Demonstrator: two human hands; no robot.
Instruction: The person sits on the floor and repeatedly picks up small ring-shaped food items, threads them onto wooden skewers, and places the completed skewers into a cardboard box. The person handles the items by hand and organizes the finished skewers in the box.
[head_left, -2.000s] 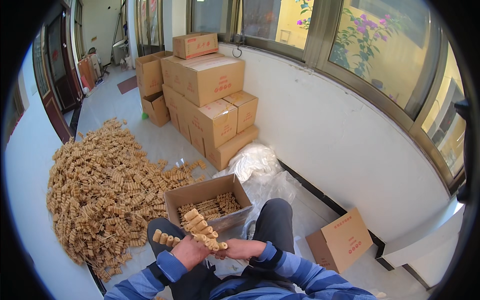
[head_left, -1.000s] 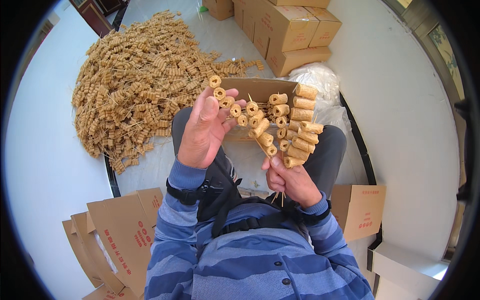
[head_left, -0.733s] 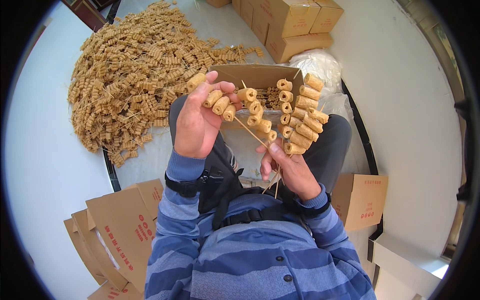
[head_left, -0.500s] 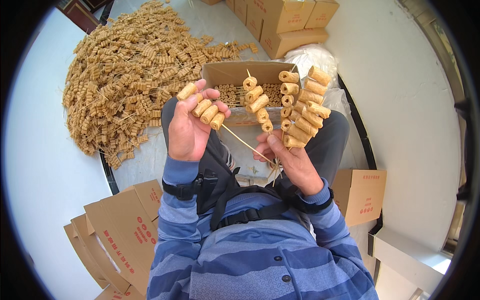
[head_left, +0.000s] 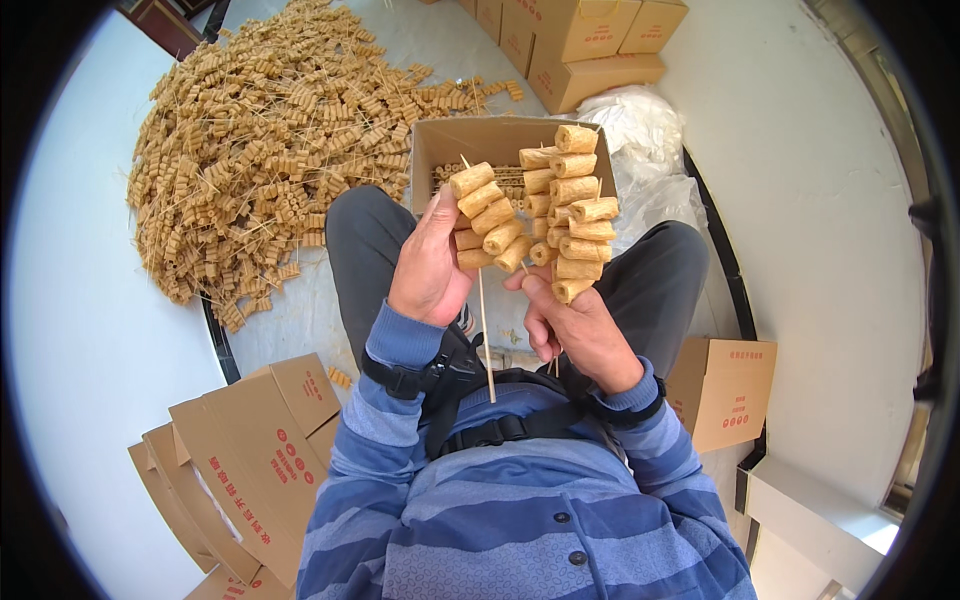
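Note:
My left hand (head_left: 428, 268) grips a thin wooden skewer (head_left: 485, 335) threaded with several tan, ridged tube-shaped pieces (head_left: 483, 208). My right hand (head_left: 575, 325) holds a bunch of similar loaded skewers (head_left: 573, 205) fanned upward, their bare sticks poking down past my palm. The two hands are close together above my lap, the single skewer's pieces nearly touching the bunch. Just beyond them an open cardboard box (head_left: 440, 145) lies on the floor between my knees, with more skewers inside.
A big heap of loaded skewers (head_left: 265, 150) spreads over the floor at the left. Sealed cardboard cartons (head_left: 575, 45) are stacked at the far end beside a white plastic bag (head_left: 640, 125). Flat folded boxes (head_left: 250, 455) lie lower left, and another carton (head_left: 725, 390) sits at the right.
My view dropped from the room to my lap. My left hand swung its single skewer from out at the left back in beside the bunch in my right hand.

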